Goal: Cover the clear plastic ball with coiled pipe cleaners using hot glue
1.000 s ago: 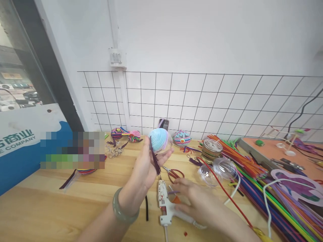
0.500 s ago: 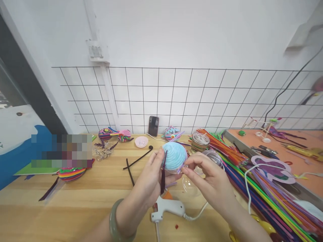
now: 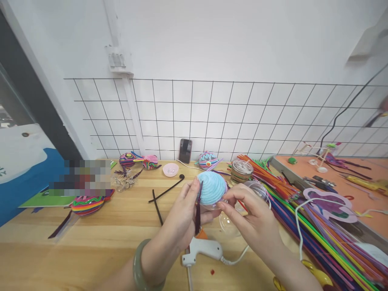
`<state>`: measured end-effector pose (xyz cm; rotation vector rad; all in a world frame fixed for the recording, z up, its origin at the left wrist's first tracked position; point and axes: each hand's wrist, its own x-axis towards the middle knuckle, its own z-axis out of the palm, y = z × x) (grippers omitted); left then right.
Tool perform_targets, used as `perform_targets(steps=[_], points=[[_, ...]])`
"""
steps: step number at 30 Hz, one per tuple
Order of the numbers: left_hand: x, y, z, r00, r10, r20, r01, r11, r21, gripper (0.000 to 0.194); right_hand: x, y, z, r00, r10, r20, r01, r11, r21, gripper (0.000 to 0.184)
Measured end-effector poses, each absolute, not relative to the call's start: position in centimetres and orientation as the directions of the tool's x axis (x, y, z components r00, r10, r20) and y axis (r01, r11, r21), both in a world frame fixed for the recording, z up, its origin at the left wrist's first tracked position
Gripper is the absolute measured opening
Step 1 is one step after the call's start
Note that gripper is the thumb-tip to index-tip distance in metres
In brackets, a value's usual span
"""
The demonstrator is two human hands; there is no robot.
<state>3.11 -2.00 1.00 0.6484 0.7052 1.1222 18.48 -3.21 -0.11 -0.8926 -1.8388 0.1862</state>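
A ball wound in coils of light blue pipe cleaner [image 3: 212, 189] is held up over the table. My left hand [image 3: 184, 214] grips it from the left, thumb on the near side and fingers beneath. A dark purple tassel [image 3: 198, 214] hangs down beside that thumb. My right hand [image 3: 253, 212] pinches with thumb and forefinger at the ball's lower right edge, on a lilac pipe cleaner [image 3: 226, 197] that mostly hides behind the fingers. Under the hands lies a white glue gun [image 3: 204, 248] with an orange part near its nozzle. A clear plastic half-shell [image 3: 228, 226] rests behind my right hand.
Bundled pipe cleaners [image 3: 315, 238] fill the right side, with a white cord [image 3: 298, 226] across them. Black pipe cleaner pieces [image 3: 157, 206] lie left of the hands. Behind stand a pink bowl [image 3: 170, 170], a phone [image 3: 185, 150], a round clear container [image 3: 241, 171] and a decorated ball [image 3: 207, 160].
The ball has turned slightly in my hands, and the lilac end that stuck out below it shows less. My right fingers stay at its edge. The whole view has shifted a little.
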Motion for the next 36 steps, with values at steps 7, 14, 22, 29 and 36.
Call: perform_targets(steps=[7,14,22,29,36], points=[[3.4,-2.3,1.6,0.298,0.940,-0.169,-0.615,0.324,0.718,0.030,18.4,-3.2,-0.3,-0.215,0.594,0.775,0.532,0.737,-0.418,0.006],[3.3,-2.2,1.1,0.306,0.935,-0.181,-0.615,0.339,0.712,0.036,18.2,-3.1,-0.7,-0.223,0.535,0.815,0.531,0.768,-0.358,0.009],[3.4,-2.0,0.4,0.336,0.928,-0.162,-0.633,0.350,0.691,0.041,18.0,-3.1,-0.9,-0.235,0.521,0.821,0.520,0.780,-0.347,0.013],[3.4,-2.2,0.4,0.353,0.922,-0.158,-0.645,0.362,0.673,0.038,18.1,-3.1,-0.8,-0.216,0.552,0.806,0.527,0.761,-0.380,0.007],[3.6,-2.2,0.4,0.312,0.930,-0.195,-0.637,0.357,0.683,0.040,18.0,-3.2,-0.7,-0.227,0.534,0.815,0.519,0.774,-0.362,0.009]])
